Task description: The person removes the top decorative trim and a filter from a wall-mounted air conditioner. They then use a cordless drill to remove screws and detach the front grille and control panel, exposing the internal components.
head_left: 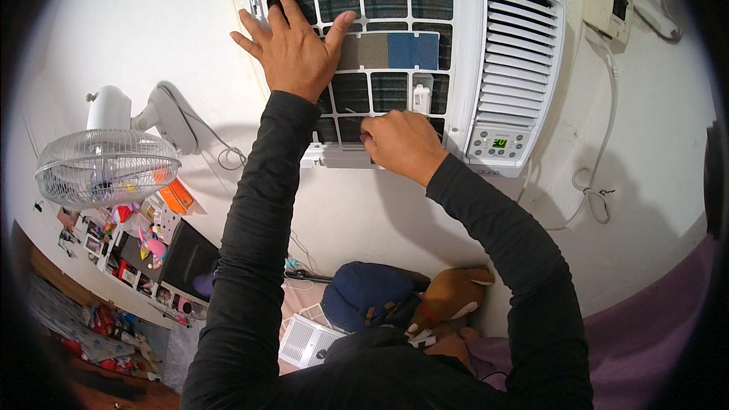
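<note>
Our left hand (298, 57) spreads wide on the filter grid (351, 93); our right hand (406, 144) curls, holding what we cannot tell; uneven pressure could crack the grid.

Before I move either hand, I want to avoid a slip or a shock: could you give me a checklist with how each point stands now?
1. Left hand placed on the white grid: ok, spread over its upper left part.
2. Right hand gripping firmly: cannot tell; its curled fingers are at the grid's lower part, fingertips partly hidden.
3. Unit without power: not ok, the display glows green.
4. Blue-and-grey strip secured: cannot tell; it lies across the grid's middle.
5. Space below clear: not ok, a slatted panel and a blue bag are there.
6. Fan clear of both arms: ok, off to the left.
</note>
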